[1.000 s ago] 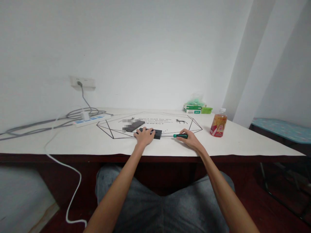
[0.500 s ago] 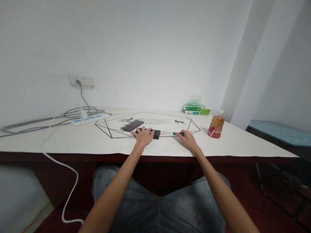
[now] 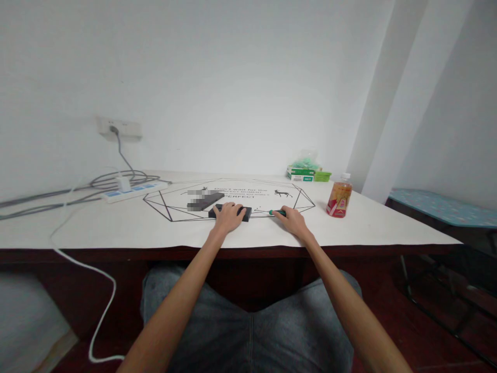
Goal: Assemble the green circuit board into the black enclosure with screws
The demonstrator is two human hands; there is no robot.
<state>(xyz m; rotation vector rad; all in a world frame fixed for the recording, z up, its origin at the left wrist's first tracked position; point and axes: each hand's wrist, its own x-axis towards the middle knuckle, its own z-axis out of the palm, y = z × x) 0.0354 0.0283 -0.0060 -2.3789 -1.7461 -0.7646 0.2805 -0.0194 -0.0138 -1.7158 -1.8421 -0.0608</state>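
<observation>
My left hand (image 3: 228, 218) lies over a flat black box (image 3: 245, 214), thumb and fingers gripping it from above against the table. The hand hides much of the box's middle. To the right, my right hand (image 3: 293, 221) is closed around a small green-and-black screwdriver (image 3: 275, 212), which lies low and level, its green end pointing left toward the box. Between the hands lie several tiny dark pieces (image 3: 257, 209), too small to make out. Behind the box rests a dark flat slab (image 3: 212, 200), partly blurred out by pixelation.
A drink bottle (image 3: 339, 196) stands at the right. Green-and-white boxes (image 3: 301, 174) and a plastic bag (image 3: 308, 157) sit at the back. To the left lie a power strip (image 3: 134, 192) and coiled grey cables (image 3: 112, 180). A white cable (image 3: 89, 268) hangs over the table's front edge.
The whole scene has slid a little left in the view as my head turned slightly right. Both hands keep nearly the same places, on the box and the screwdriver.
</observation>
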